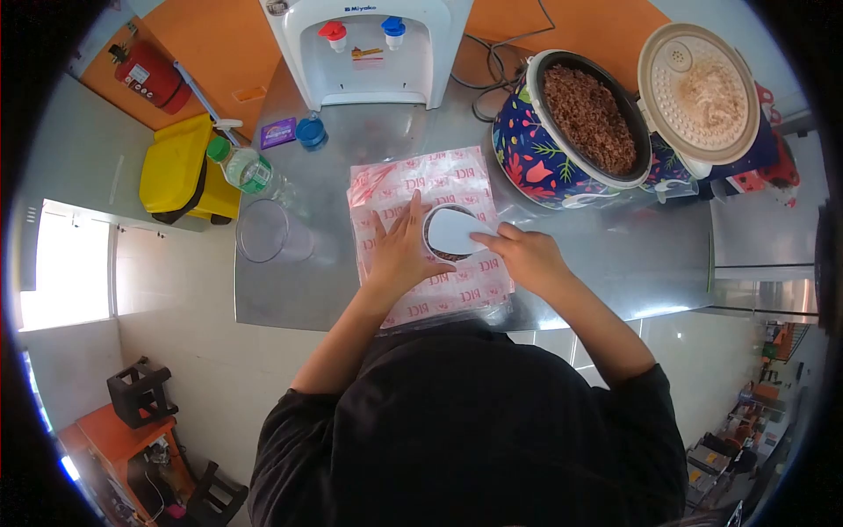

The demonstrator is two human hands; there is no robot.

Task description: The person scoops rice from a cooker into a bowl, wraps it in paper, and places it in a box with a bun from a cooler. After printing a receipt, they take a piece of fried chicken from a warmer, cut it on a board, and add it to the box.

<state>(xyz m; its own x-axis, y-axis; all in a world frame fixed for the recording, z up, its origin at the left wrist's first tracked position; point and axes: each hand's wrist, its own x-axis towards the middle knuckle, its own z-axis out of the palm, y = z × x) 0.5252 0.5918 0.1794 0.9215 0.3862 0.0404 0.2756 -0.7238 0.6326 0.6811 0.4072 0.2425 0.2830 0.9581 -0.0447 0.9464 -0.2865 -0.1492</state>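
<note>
A small round cup [436, 256] of brown rice stands on a stack of wrappers [395, 180] printed with red "RICE" lettering. My left hand [399, 250] is curved round the cup's left side, its thumb along the near edge and its fingers pointing away from me. In my right hand [527, 255] the handle of a white rice paddle [452, 232] is gripped. The paddle's flat blade lies over the cup's mouth and hides most of the rice in it.
An open floral rice cooker [544, 171] full of brown rice stands at the right, its lid [700, 95] raised. A water dispenser [369, 53] is at the back. Left on the metal table [615, 255] are a clear container [263, 231], a green-capped bottle [250, 171] and a blue cap [311, 133].
</note>
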